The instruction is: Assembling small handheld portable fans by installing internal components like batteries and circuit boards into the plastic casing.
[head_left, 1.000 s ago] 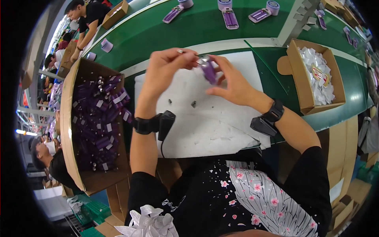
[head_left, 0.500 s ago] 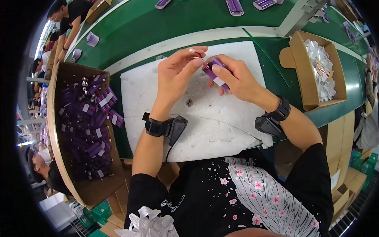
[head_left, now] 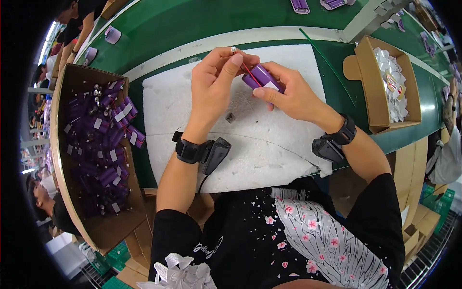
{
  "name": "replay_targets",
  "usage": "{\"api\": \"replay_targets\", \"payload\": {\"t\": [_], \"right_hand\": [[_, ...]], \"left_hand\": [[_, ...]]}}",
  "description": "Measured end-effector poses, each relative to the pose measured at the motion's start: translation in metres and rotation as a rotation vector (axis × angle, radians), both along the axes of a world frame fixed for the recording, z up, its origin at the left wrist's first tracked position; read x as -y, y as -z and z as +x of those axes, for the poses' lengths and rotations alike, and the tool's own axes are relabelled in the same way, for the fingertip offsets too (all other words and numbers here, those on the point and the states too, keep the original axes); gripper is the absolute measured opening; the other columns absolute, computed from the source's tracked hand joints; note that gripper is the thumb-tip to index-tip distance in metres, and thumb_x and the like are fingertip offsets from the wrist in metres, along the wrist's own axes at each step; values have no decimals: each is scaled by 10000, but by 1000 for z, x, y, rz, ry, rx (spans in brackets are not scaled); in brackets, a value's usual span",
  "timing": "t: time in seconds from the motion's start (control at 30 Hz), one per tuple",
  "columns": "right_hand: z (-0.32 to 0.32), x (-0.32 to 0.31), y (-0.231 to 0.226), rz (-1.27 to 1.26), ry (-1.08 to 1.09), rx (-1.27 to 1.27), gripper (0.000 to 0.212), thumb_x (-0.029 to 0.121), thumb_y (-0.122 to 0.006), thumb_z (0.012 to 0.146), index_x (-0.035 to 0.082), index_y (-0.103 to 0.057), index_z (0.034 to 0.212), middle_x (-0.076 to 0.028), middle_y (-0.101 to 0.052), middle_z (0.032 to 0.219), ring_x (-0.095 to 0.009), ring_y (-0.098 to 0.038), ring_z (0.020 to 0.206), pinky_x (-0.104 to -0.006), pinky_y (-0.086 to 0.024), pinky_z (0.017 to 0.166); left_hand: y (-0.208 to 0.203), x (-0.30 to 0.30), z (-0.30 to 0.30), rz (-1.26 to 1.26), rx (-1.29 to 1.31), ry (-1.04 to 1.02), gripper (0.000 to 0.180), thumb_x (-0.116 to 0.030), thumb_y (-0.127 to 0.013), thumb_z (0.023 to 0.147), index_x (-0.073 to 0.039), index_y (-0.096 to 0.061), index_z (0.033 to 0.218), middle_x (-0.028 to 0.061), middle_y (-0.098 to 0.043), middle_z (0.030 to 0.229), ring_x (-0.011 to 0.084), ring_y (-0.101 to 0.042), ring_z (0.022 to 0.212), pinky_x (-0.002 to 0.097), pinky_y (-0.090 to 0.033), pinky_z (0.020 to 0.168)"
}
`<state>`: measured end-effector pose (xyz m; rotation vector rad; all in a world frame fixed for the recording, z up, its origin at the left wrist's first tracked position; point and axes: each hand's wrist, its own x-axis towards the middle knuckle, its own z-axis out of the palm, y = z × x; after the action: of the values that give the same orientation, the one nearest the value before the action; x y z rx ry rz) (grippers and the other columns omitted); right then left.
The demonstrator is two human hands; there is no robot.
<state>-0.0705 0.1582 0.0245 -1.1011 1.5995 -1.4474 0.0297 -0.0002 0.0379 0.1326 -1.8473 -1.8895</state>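
Note:
My right hand (head_left: 286,91) is closed round a purple battery pack (head_left: 262,76) with a white label on its side. Red wires (head_left: 250,72) run from the pack to my left hand (head_left: 216,79), which pinches them between thumb and fingers. A small white connector (head_left: 234,49) on the wire end pokes up above my left fingertips. Both hands are over the far half of a white foam sheet (head_left: 192,111). A small dark grey piece (head_left: 230,117) lies on the foam below them.
At left a cardboard box (head_left: 139,202) holds many purple battery packs (head_left: 103,144). A smaller carton (head_left: 368,96) of white pieces (head_left: 392,82) stands at right, beside a thin green stick (head_left: 332,67). More packs (head_left: 300,6) lie on the green surface beyond. Other people are at the far left.
The pack has turned in my right hand, so its broad purple side now shows. The wires are drawn out more, and the connector stands higher above my left fingers.

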Motion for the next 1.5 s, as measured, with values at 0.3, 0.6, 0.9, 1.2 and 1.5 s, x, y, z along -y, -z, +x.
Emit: {"api": "replay_targets", "payload": {"t": [0.3,0.6,0.9,1.2,1.5], "right_hand": [[0,-1,1,1,-81,69,504,154,-698,861,-11,-480,1285,-56,-618,927,-105,-587,682,-234,-486,606],[-3,-3,-1,12,-155,171,491,15,-558,867,-42,-429,1338,-111,-614,1014,-144,-618,779,-262,-510,663],[2,-2,1,-53,-77,263,506,32,-547,855,1,-368,1327,-136,-619,992,-151,-638,778,-244,-497,630],[-5,1,7,-191,-88,491,438,88,-549,894,98,-303,1257,-171,-626,973,-160,-626,719,-243,-487,621],[-3,5,13,-180,87,406,251,133,-550,947,75,-443,1166,-137,-629,971,-143,-581,668,-262,-457,589]], "left_hand": [[-1,-4,1,67,93,-155,214,-151,-577,968,39,-612,1059,139,-705,922,175,-683,827,302,-561,772],[0,-5,0,3,7,-236,242,-177,-586,968,38,-607,1076,124,-697,903,171,-682,812,274,-556,729],[2,-4,0,84,43,-249,250,-204,-570,977,17,-601,1092,132,-694,923,166,-676,802,269,-548,704],[11,-1,-6,482,-28,92,321,-208,-510,991,-3,-531,1238,150,-655,1070,179,-631,928,293,-501,811],[13,-2,-4,177,50,105,415,-220,-504,998,-2,-461,1348,156,-602,1198,178,-591,1033,303,-477,890]]}}
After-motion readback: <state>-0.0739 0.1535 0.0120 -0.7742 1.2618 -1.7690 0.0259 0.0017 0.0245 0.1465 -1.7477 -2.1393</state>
